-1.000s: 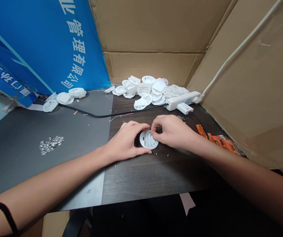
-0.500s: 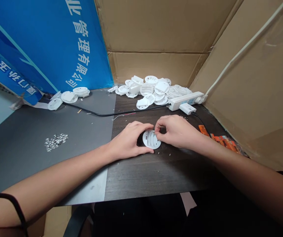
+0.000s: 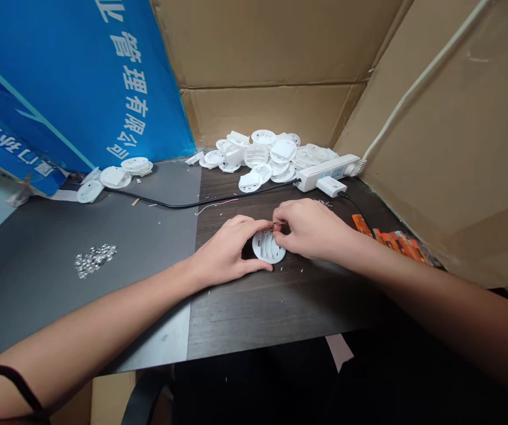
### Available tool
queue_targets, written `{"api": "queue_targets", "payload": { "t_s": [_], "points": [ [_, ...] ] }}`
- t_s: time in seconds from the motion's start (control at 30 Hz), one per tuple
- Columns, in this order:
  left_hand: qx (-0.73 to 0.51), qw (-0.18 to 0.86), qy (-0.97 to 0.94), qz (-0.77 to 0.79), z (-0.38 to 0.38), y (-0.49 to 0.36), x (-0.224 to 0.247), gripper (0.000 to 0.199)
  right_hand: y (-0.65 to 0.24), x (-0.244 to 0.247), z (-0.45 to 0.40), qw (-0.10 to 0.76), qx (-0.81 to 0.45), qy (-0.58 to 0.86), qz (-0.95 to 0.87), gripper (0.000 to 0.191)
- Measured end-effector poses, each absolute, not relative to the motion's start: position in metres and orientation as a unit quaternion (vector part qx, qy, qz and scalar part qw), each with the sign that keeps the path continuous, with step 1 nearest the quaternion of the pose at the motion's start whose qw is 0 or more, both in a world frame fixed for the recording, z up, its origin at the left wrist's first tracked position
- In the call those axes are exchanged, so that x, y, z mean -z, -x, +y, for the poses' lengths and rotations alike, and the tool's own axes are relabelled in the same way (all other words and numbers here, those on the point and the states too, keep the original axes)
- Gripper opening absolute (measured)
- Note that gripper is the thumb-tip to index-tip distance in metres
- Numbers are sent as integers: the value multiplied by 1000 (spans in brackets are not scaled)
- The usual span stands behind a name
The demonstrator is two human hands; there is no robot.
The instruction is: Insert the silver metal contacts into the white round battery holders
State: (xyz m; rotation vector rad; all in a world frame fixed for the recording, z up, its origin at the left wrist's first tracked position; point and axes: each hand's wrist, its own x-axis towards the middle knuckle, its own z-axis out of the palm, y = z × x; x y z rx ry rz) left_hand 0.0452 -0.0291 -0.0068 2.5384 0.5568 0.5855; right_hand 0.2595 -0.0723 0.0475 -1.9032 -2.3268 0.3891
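A round white plastic part (image 3: 268, 248) with curved slots lies on the dark wood-grain table. My left hand (image 3: 231, 251) grips it by the rim, thumb at the near edge and fingers at the far edge. Over its upper right side, my right hand (image 3: 309, 227) has thumb and fingertips drawn together in a pinch. Whatever those fingertips hold, if anything, is too small to make out. A little pile of shiny metal pieces (image 3: 95, 260) rests on the grey surface to the left.
Similar white parts (image 3: 256, 156) are heaped at the back, with more white parts (image 3: 116, 176) at the back left. A power strip (image 3: 328, 171) with a white adapter (image 3: 331, 186) stands at the back right. Orange strips (image 3: 390, 241) lie right; a black cable (image 3: 200, 204) crosses behind my hands.
The view has shifted slightly. My right fingertips have moved toward the far edge of the white part, near my left fingers. My left hand keeps its hold on the rim.
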Motion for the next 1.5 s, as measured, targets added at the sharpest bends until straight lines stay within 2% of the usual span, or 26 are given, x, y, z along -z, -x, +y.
{"api": "queue_targets", "payload": {
  "t_s": [0.1, 0.2, 0.3, 0.43, 0.53, 0.8, 0.93, 1.03, 1.07, 1.17, 1.23, 1.37, 1.5],
  "points": [
    [-216, 239, -922, 215, -29, -46, 7, 73, -256, -49, -73, 20, -83, 630, -772, 16],
    [-208, 260, -914, 231, -30, -48, 6, 71, -257, -52, -72, 22, -111, 635, -764, 18],
    [-197, 277, -907, 248, -30, -49, 3, 74, -265, -54, -71, 57, -163, 626, -760, 14],
    [-203, 278, -904, 254, -29, -48, 3, 76, -277, -54, -71, 123, -255, 627, -726, 19],
    [-221, 271, -902, 254, -29, -47, 5, 76, -279, -50, -69, 152, -321, 638, -683, 14],
    [-253, 282, -894, 239, -33, -46, 6, 71, -276, -22, -63, 219, -367, 618, -660, 18],
    [-291, 341, -861, 239, -30, -47, 6, 90, -279, -15, -63, 312, -502, 553, -587, 29],
    [-268, 371, -852, 254, -27, -48, 2, 107, -281, -20, -63, 328, -548, 522, -565, 36],
    [-253, 373, -854, 260, -27, -48, 0, 104, -281, -22, -64, 328, -548, 520, -567, 37],
    [-218, 387, -857, 260, -28, -51, -6, 73, -280, -27, -65, 329, -530, 525, -579, 38],
    [-211, 405, -854, 248, -30, -54, -8, 59, -278, -28, -66, 325, -514, 534, -587, 39],
    [-208, 393, -865, 231, -33, -58, -11, 57, -276, -27, -67, 321, -505, 547, -585, 39],
    [-197, 373, -880, 217, -35, -59, -14, 43, -275, -26, -67, 314, -501, 554, -586, 39]
  ]
}}
